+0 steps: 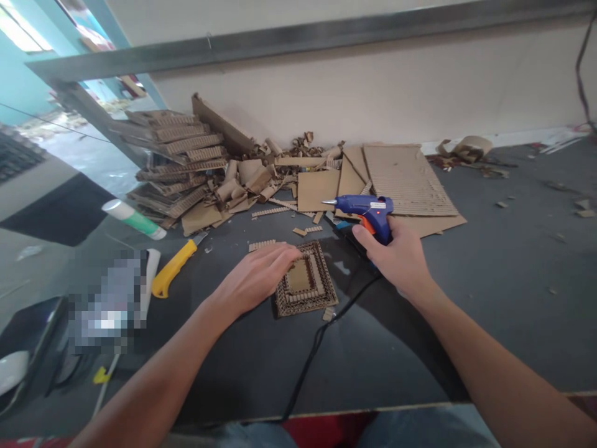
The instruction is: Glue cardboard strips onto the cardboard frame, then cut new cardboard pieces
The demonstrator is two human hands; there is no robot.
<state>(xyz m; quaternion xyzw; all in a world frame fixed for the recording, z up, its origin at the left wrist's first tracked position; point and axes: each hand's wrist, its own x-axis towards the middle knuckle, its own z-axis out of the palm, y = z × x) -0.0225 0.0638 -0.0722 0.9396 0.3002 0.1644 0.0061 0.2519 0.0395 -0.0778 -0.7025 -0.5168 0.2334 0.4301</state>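
Observation:
A blue hot glue gun (361,205) with an orange trigger is gripped in my right hand (403,258). Its metal nozzle points left, above the table, and a small red light shows on its side. My left hand (259,277) rests on the left side of a small rectangular cardboard frame (326,274), fingers together and bent over its upper left edge. The frame lies flat and has stepped layers of corrugated strips around a plain brown middle. My left fingertips partly cover its inner border. Small corrugated strips (262,245) lie just beyond my left hand.
Stacked corrugated pieces (186,146), cardboard scraps (247,177) and flat sheets (405,180) line the back. Left are a yellow utility knife (175,267), a white-and-green tube (135,219) and a blurred-out device (109,302). A black cord (318,339) crosses the dark table.

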